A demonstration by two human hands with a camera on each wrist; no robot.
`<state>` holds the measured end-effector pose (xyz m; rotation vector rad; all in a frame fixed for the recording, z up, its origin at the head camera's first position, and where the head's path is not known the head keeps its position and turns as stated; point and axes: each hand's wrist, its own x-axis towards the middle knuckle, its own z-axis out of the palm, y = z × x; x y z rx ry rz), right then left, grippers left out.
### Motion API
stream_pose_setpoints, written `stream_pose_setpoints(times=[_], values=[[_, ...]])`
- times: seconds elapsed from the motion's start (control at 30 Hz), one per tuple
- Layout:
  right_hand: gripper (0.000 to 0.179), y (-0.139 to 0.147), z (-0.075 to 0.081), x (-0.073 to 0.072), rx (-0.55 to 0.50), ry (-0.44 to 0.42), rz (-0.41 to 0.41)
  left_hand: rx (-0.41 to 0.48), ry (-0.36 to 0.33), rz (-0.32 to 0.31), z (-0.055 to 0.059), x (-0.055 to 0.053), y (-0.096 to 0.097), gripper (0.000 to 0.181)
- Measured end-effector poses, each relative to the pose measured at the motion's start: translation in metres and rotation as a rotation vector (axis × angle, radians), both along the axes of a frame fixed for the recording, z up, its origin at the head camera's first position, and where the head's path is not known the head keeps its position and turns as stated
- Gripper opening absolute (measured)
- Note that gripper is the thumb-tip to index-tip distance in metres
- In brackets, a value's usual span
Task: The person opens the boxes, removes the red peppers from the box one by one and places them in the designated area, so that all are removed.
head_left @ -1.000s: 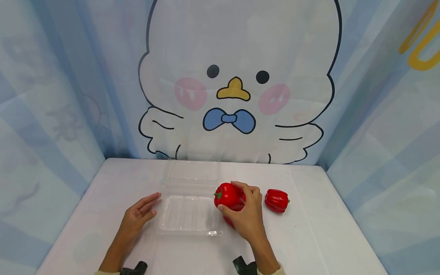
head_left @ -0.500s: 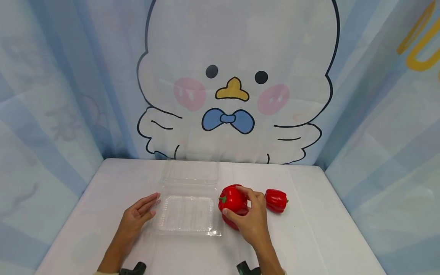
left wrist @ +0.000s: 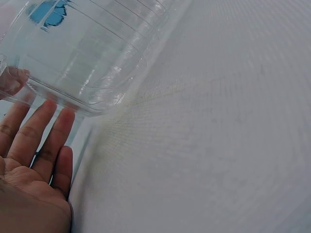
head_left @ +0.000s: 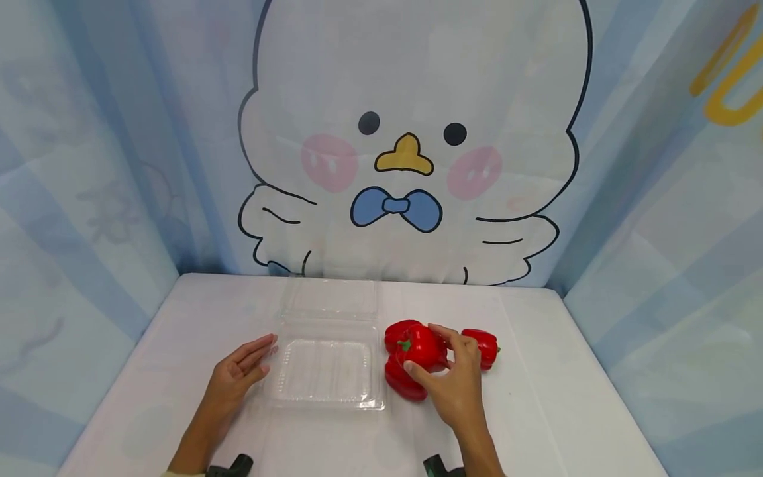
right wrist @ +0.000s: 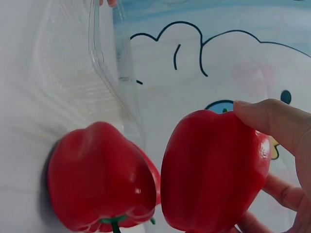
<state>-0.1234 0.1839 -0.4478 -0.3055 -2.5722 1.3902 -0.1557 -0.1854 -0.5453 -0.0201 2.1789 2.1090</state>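
Note:
My right hand [head_left: 461, 381] grips a red bell pepper [head_left: 426, 349] between thumb and fingers. In the right wrist view this pepper [right wrist: 209, 174] is raised off the table. Two more red bell peppers lie just left of it, a nearer one [head_left: 404, 381] and a farther one [head_left: 398, 331]. Another red bell pepper [head_left: 489, 348] lies to the right, partly hidden by my hand. My left hand [head_left: 238, 372] has extended fingers at the left edge of an open clear plastic clamshell box [head_left: 324, 368]. The left wrist view shows these fingertips against the box's rim [left wrist: 87, 109].
The hinged lid [head_left: 330, 298] of the box lies folded back toward the rear of the white table [head_left: 536, 417]. A curtain [head_left: 411, 79] printed with a cartoon bird hangs behind the table and along both sides.
My right hand has moved right with the bell pepper, away from the box. The two bell peppers beside the box are now more exposed. My left hand stays in place.

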Motion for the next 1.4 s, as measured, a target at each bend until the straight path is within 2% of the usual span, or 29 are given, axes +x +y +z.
stream_pose_setpoints(times=[0.23,0.53,0.9,1.23,1.4], values=[[0.081,0.013,-0.001,0.003,-0.001,0.01,-0.028,-0.019,-0.025,0.006,0.003,0.0,-0.001,0.057],[0.08,0.033,-0.005,0.009,0.029,-0.033,-0.078,-0.048,-0.057,0.01,0.0,0.001,-0.002,0.055],[0.081,0.054,-0.013,0.011,0.096,-0.078,-0.161,-0.05,-0.052,0.01,0.002,0.0,-0.002,0.056],[0.082,0.063,-0.022,0.013,0.117,-0.122,-0.184,-0.05,-0.063,0.005,0.002,0.0,-0.002,0.055],[0.082,0.065,-0.026,0.015,0.131,-0.126,-0.193,-0.06,-0.045,0.002,0.001,-0.002,-0.002,0.054]])
